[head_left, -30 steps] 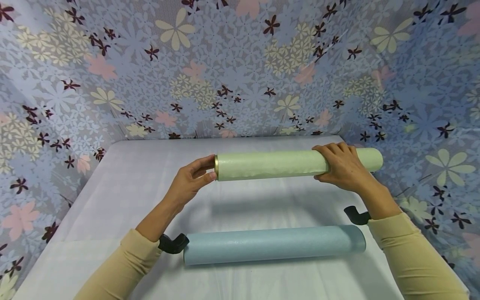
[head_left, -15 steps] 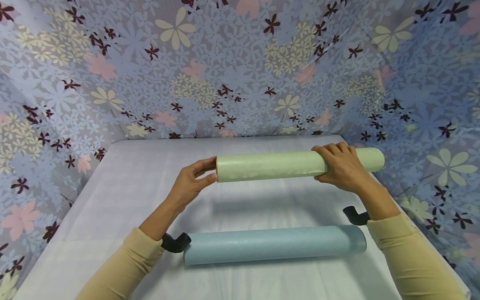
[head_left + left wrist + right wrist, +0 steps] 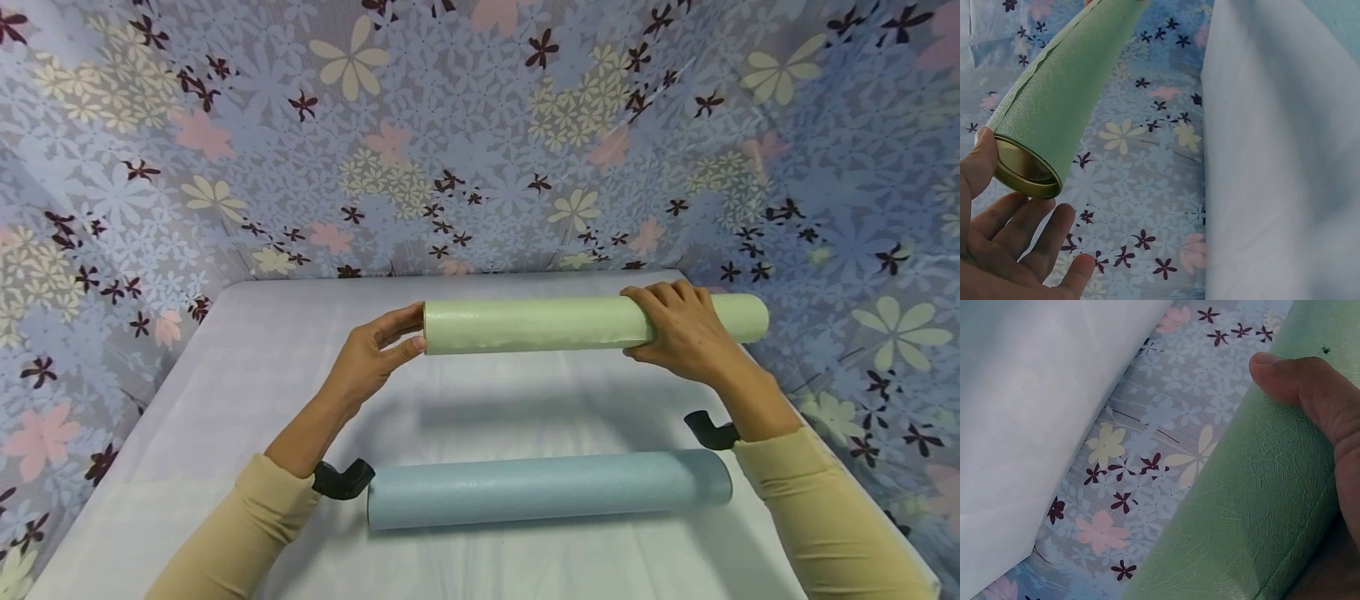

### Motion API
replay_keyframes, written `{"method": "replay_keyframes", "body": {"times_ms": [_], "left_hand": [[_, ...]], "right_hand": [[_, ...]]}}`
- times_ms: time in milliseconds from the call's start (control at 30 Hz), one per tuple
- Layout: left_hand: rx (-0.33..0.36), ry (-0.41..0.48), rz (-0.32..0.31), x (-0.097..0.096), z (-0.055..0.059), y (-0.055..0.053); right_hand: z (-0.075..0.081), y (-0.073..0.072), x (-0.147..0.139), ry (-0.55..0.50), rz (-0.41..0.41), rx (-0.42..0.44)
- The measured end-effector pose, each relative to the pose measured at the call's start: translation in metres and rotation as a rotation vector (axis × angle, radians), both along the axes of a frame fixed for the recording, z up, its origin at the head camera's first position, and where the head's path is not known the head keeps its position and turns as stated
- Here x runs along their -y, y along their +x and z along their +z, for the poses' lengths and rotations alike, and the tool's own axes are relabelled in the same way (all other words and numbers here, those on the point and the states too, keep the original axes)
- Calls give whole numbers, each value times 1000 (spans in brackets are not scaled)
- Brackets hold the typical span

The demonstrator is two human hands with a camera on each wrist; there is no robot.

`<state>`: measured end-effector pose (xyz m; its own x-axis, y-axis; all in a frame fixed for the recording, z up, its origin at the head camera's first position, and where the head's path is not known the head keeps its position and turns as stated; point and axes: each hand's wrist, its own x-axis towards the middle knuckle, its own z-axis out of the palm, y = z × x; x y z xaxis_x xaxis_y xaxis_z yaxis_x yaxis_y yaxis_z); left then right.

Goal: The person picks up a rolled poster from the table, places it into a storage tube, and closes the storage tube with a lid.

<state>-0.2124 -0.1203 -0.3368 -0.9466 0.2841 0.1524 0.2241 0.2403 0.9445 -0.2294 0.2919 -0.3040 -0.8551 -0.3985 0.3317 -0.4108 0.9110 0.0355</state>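
Observation:
A long pale green tube (image 3: pixel 536 323) is held level above the white table. My right hand (image 3: pixel 678 333) grips it from above near its right end, with the thumb (image 3: pixel 1300 378) lying along its textured side. At the left end, the thumb and fingers of my left hand (image 3: pixel 371 354) pinch the rim. In the left wrist view a gold metal cap (image 3: pixel 1025 167) closes that end, and the thumb and fingertips touch its edge. A blue tube (image 3: pixel 547 490) of similar length lies on the table nearer to me, below both hands.
The white cloth-covered table (image 3: pixel 187 417) spreads under the tubes. A flowered curtain (image 3: pixel 480 142) hangs behind it and at both sides. Black wrist mounts (image 3: pixel 343 480) show at both cuffs.
The green tube's left end has swung slightly up and left, together with my left hand. Its gold rim, clearer a second ago, hardly shows in the head view. The blue tube has not moved.

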Motion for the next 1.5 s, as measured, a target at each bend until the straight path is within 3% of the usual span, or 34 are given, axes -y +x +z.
{"method": "replay_keyframes", "body": {"times_ms": [400,567,867,1233,1500], "left_hand": [[-65,-67,22,8,9,2],[-142,-150,53,11,11,1],[-331,-381,131,9,24,3],[-678,-693,156,0,37,5],[-789,-875,141,-2,35,5]], "right_hand": [[2,-1,8,-25,-29,13],[3,0,10,-25,-34,23],[5,1,17,-29,-15,25],[7,2,27,-30,2,21],[7,2,37,-26,18,24]]}}
